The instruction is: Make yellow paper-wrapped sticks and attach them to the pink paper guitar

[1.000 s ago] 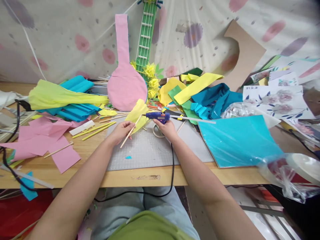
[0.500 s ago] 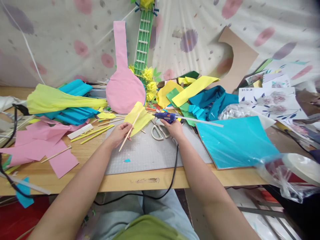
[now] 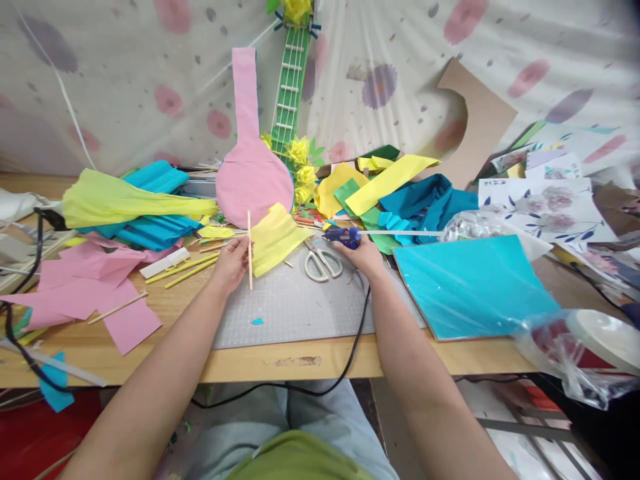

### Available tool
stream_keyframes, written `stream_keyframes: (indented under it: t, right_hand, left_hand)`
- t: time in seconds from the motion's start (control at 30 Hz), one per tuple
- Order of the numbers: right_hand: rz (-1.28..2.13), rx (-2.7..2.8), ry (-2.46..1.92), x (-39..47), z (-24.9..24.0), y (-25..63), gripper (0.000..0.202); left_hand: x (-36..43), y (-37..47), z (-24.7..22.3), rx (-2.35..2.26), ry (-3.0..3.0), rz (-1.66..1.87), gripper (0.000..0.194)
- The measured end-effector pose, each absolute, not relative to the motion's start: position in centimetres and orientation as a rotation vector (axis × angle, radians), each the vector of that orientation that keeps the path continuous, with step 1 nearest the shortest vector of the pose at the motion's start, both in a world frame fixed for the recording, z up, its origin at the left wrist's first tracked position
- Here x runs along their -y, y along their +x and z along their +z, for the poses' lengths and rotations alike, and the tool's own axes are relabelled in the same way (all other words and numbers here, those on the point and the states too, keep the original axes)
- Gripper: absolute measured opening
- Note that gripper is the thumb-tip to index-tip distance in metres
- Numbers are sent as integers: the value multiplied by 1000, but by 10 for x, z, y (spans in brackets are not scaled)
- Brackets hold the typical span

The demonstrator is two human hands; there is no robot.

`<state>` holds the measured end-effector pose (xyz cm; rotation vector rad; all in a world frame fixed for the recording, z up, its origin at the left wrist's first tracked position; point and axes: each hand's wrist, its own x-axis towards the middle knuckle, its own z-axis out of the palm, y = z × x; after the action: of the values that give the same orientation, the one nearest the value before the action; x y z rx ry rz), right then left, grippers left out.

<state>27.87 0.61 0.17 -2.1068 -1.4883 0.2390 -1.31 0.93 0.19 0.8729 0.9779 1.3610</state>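
Observation:
My left hand (image 3: 233,264) is closed on a thin wooden stick (image 3: 251,267), held nearly upright. A piece of yellow crepe paper (image 3: 276,241) spreads to the right of the stick, touching or very near my left fingers. My right hand (image 3: 364,255) grips a blue glue gun (image 3: 343,236); its nozzle points left and a long white glue stick (image 3: 400,233) sticks out behind it. Between the hands, scissors (image 3: 323,263) lie on the grey cutting mat (image 3: 300,313). A pink banjo-shaped piece (image 3: 255,180) leans upright behind my left hand.
Pink paper (image 3: 85,287), yellow sticks (image 3: 193,272) and blue crepe paper (image 3: 150,230) lie at left. A turquoise sheet (image 3: 475,287) and a tape roll (image 3: 600,340) in plastic are at right. The gun's black cable (image 3: 350,363) hangs over the table edge (image 3: 400,360).
The stick in my left hand has turned from slanted to nearly upright. My right hand has moved slightly right with the glue gun, away from the yellow paper, and the glue stick now lies level.

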Motion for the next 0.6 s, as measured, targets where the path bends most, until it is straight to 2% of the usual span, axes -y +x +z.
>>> stream_keyframes:
  t: [0.13,0.27,0.4,0.5,0.6]
  right_hand:
    - [318,1551,-2078,5,20,297,57]
    - [803,1897,-2012,23,44,305,51]
    - [1195,1898,-1567,30,52,275,44]
    - [1425,1679,-1201,24,42,230,36]
    - [1581,1467,-1027,17,27,188,31]
  left_hand:
    - [-9,-14,3,-935,823,1356,29]
    - [-9,-13,5,-928,765,1376,28]
    - [-8,-10,6,-841,726,1387,31]
    - [-7,-4,6,-777,712,1322,32]
    - [-5,3,4,-739,711,1273,31]
